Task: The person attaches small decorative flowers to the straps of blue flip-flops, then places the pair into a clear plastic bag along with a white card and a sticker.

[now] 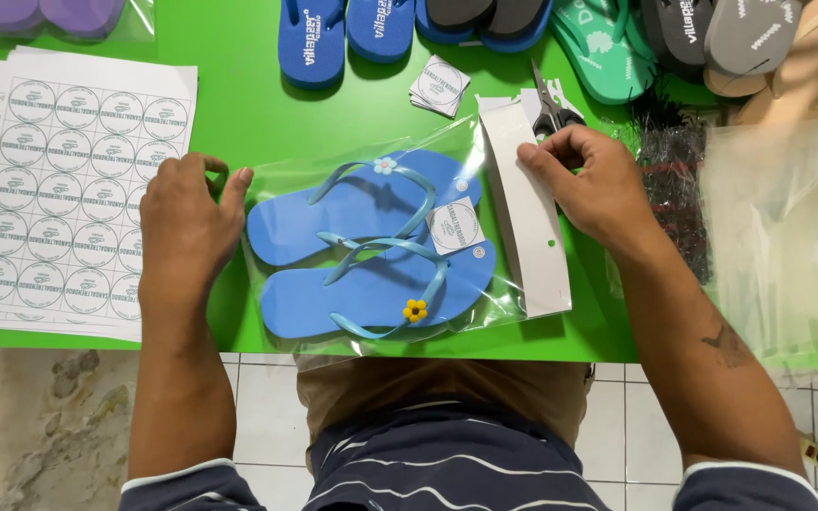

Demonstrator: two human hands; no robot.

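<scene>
- Where the green counter (267,114) meets its near edge, a clear plastic bag (276,312) lies flat, holding a pair of blue flip-flops (371,251).
- Inside the bag, the two flip-flops lie side by side, toes to the left; the far one carries a small white flower (385,166) on its strap, the near one a yellow flower (415,309).
- A small square card (453,225) also sits inside the bag, resting on the straps near the heels.
- At the bag's right end, a white cardboard header (530,227) is folded over the opening.
- Left hand (182,222): grip closed on the left end of the bag, thumb and fingers pinching the plastic.
- Right hand (589,185): grip closed on the top of the white cardboard header, fingertips curled over its edge.
- Left of the bag, sheets of round stickers (59,189) lie stacked on the counter.
- Behind the header, scissors (549,104) rest beside a small stack of square cards (439,87).
- Along the far edge, loose flip-flops in blue (343,38), green (608,47) and grey (759,33) are lined up.
- On the right, a heap of empty clear bags (788,227) lies just beside the right forearm.
</scene>
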